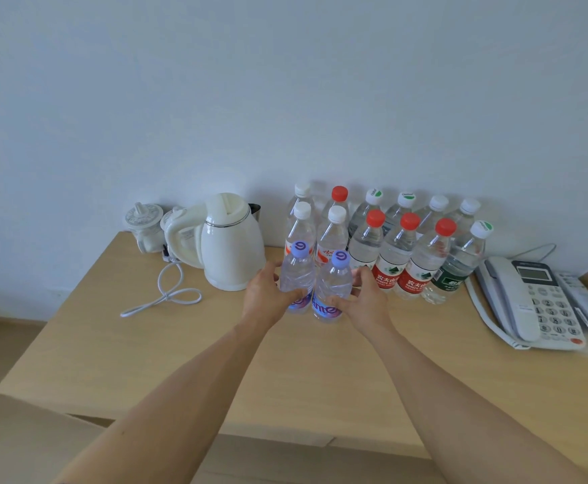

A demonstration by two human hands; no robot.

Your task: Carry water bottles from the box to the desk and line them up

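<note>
Two small bottles with purple caps stand upright side by side on the wooden desk point(181, 361). My left hand point(268, 295) grips the left purple-capped bottle point(298, 274) around its body. My right hand point(364, 296) grips the right purple-capped bottle point(334, 281) the same way. Right behind them, against the wall, several taller water bottles stand in two rows, some with white caps point(332, 235) and some with red caps point(395, 255). The box is not in view.
A white electric kettle point(231, 246) stands left of the bottles, its cord point(170, 295) looped on the desk, with a white lidded cup point(144, 221) behind it. A white desk phone point(537, 302) lies at the right edge. The desk's near edge runs across the lower frame.
</note>
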